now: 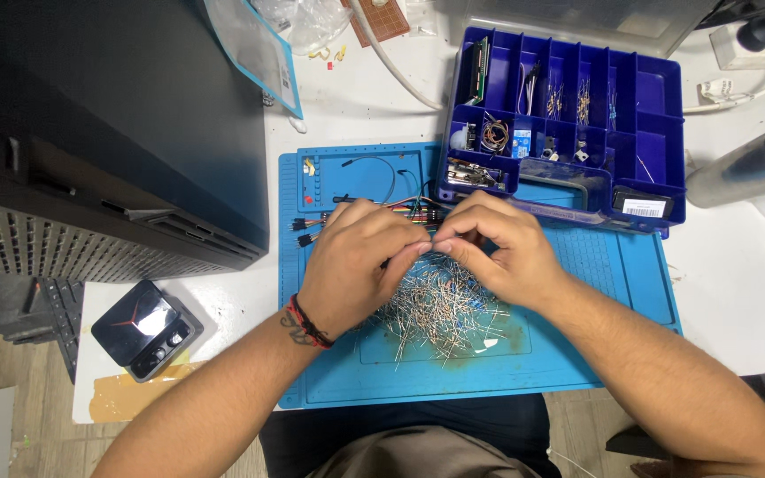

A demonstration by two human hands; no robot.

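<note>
Seemingly the sorting is at an early stage: in the head view, a big loose pile of thin wire-legged parts (440, 310) lies at the centre of the blue mat (630, 265) on the white table (745, 292), too tangled to count. The left hand (351, 265) and the right hand (502, 252) meet just above the pile, the fingers (418, 252) of both pressed together on what looks like one small part from it; the part itself is too small to make out. At the upper right of the frame one blue compartment box (657, 97) sits open, a few of its cells holding small parts, several bare. Some jumper wires (307, 232), about three plug ends showing, lie left of the hands. One black case (148, 329) sits at lower left, one metal cylinder (750, 168) at far right.
</note>
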